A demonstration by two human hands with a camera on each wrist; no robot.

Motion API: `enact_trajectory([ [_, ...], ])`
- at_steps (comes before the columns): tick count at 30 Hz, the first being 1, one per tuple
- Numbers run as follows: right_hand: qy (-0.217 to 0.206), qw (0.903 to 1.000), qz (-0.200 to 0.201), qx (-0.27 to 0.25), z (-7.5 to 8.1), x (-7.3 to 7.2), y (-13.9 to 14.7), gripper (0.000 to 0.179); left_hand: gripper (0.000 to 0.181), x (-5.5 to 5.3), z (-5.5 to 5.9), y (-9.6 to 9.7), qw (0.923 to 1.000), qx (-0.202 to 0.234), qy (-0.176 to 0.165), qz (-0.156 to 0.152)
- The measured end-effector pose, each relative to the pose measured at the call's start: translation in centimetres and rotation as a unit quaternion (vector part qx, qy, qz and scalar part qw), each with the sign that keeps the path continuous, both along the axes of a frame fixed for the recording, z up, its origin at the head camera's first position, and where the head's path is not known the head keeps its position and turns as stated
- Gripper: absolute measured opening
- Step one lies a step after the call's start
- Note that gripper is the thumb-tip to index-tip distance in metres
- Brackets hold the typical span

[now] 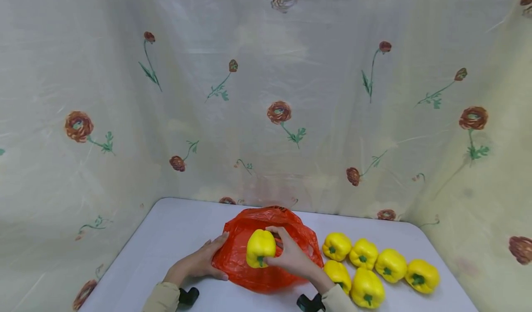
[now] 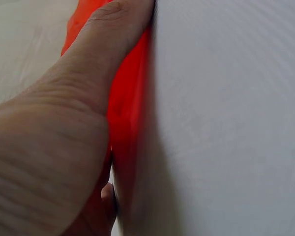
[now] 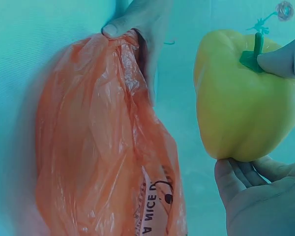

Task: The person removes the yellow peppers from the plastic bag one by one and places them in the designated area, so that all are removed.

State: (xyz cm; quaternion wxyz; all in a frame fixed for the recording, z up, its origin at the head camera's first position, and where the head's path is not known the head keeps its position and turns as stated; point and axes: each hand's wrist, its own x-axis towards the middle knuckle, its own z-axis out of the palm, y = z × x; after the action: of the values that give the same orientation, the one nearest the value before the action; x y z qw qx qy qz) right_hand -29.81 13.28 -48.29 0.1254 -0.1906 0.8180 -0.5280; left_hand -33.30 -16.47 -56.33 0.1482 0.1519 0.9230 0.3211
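A yellow bell pepper (image 1: 260, 249) is held in my right hand (image 1: 288, 255), over the red plastic bag (image 1: 249, 277). In the right wrist view the thumb presses near the green stem of the pepper (image 3: 241, 103), and the fingers support its opposite end. My left hand (image 1: 203, 260) grips the left side of the bag, thumb toward the front. The right wrist view shows that thumb on the edge of the bag (image 3: 93, 132), which has printed lettering. The left wrist view shows the hand (image 2: 54, 142) close against the red plastic; its fingertips are mostly hidden.
Several yellow bell peppers (image 1: 390, 265) lie in two rows right of the bag, beside my right forearm. All rest on a white table (image 1: 183, 224) with rounded far corners. A flowered curtain (image 1: 249, 132) hangs behind and along both sides.
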Motion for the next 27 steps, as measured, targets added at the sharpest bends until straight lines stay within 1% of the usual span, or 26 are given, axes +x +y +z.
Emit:
enact_trajectory([
  [3,0.000,1.0000,-0.001,0.003,0.2,0.6,0.5,0.077,0.123,0.0,-0.1,0.0,1.0000,0.002,-0.001,0.001],
  [7,-0.011,0.9998,-0.007,0.012,0.5,1.2,1.2,0.078,0.124,0.1,-0.1,0.0,1.0000,0.000,-0.004,0.007],
  [11,-0.030,0.9988,-0.023,0.032,0.8,1.8,1.9,0.079,0.124,0.1,-0.1,0.0,0.9999,0.001,-0.004,0.009],
  [14,-0.033,0.9979,-0.032,0.046,0.8,2.3,2.5,0.079,0.125,0.1,0.0,0.0,1.0000,0.004,-0.003,0.008],
  [22,-0.016,0.9990,-0.030,0.031,0.6,3.5,4.3,0.079,0.124,0.1,0.1,-0.1,0.9999,0.011,-0.001,-0.004],
  [27,-0.008,0.9987,-0.037,0.034,0.5,4.2,5.3,0.081,0.123,0.0,0.0,-0.1,0.9998,0.016,0.001,-0.011],
])
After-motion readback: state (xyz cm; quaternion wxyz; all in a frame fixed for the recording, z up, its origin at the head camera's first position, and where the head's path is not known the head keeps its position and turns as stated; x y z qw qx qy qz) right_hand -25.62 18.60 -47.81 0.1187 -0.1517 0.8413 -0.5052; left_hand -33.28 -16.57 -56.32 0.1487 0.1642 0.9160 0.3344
